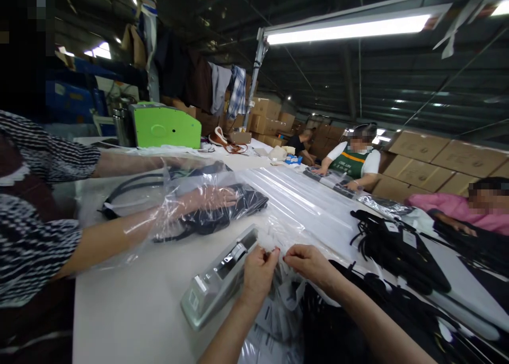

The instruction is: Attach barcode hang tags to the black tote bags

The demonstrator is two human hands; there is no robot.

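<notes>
Left hand (257,271) and right hand (309,261) pinch wispy white strands (270,239), perhaps plastic, beside a smooth, elongated tape dispenser (203,294)

The dispenser (204,289) is showing smooth plastic with a soft sheen. Clear plastic is gleaming glossily, lying smooth in the sheets (294,194) and wrinkling in the bag (170,181). The tabletop (123,316) is looking smooth, the cartons (417,162) are showing matt cardboard, and the shirt (237,91) is displaying matt cloth.

Head-worn camera looks forward and down over the counter (131,305), wide; wearer's hands (259,273) close, below centre; cardboard cartons (419,159) farther back, fluorescent light (350,28) high in frame.
</notes>
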